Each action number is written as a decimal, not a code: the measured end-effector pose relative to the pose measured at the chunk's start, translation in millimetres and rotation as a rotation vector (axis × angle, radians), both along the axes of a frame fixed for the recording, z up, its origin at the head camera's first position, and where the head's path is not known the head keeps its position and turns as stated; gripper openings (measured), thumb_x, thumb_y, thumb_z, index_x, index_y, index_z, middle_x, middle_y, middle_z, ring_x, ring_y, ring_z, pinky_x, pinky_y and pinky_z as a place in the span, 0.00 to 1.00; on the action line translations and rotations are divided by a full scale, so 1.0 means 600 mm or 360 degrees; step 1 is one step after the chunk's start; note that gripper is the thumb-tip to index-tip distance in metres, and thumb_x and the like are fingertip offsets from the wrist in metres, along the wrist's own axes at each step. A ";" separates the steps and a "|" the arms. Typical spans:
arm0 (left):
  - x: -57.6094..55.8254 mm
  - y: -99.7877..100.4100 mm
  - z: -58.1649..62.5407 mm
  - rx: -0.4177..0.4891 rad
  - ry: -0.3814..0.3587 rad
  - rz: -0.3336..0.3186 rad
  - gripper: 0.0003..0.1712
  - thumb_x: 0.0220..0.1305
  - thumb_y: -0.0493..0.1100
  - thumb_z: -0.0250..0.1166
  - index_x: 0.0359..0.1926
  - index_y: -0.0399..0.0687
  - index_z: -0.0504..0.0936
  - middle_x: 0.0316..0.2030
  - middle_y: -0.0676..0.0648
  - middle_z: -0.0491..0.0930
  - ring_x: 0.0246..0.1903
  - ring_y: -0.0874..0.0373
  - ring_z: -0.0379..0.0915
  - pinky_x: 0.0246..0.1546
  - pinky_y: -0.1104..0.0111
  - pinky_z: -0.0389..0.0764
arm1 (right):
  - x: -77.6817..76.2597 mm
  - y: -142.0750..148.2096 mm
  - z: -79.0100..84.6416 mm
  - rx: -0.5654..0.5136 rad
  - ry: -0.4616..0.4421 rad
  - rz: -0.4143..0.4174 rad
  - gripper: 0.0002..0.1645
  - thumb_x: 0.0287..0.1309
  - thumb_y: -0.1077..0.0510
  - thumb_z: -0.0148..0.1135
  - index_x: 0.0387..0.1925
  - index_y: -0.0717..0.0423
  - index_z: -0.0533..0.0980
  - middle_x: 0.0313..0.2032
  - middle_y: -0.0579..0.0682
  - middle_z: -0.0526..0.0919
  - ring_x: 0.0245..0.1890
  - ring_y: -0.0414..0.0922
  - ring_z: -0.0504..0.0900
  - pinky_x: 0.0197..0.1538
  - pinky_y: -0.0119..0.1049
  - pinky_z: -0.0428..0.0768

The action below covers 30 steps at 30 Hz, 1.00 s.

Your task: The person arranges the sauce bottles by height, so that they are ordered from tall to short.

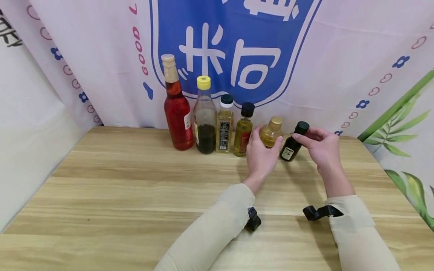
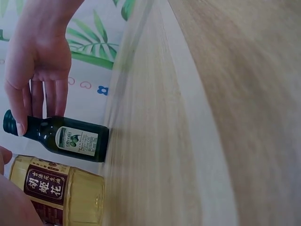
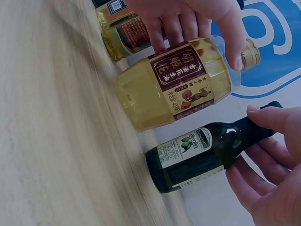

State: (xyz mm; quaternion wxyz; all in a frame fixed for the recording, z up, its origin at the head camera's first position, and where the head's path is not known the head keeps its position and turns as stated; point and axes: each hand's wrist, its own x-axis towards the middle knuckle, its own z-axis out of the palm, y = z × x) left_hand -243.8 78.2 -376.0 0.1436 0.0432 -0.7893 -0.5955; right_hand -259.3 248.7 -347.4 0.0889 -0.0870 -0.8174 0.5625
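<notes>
My left hand (image 1: pixel 262 155) grips a clear plastic bottle of golden cooking oil (image 1: pixel 271 134), thumb on one side and fingers on the other. That bottle has a tan cap and a dark red label (image 3: pixel 178 68). Beside it, my right hand (image 1: pixel 324 149) pinches the neck of a small dark green olive oil bottle (image 1: pixel 291 147) between thumb and fingers. The olive oil bottle leans to the right, its base at the tabletop, with a white label (image 2: pixel 77 140) facing outward. A narrow gap lies between the two bottles.
Left of my hands, along the back edge, stand a black-capped oil bottle (image 1: pixel 242 137), a square oil bottle (image 1: pixel 224 130), a yellow-capped dark sauce bottle (image 1: pixel 205 128) and a tall red bottle (image 1: pixel 178 116). A printed curtain (image 1: pixel 129 94) hangs behind the wooden table (image 1: pixel 118 195).
</notes>
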 end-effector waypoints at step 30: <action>0.050 -0.018 0.040 -0.0146 -0.0086 -0.0028 0.40 0.69 0.54 0.72 0.78 0.58 0.68 0.71 0.49 0.78 0.69 0.46 0.76 0.69 0.48 0.79 | 0.016 0.045 0.030 0.0067 0.0091 0.0135 0.32 0.63 0.47 0.77 0.66 0.44 0.77 0.44 0.24 0.84 0.47 0.25 0.81 0.45 0.14 0.79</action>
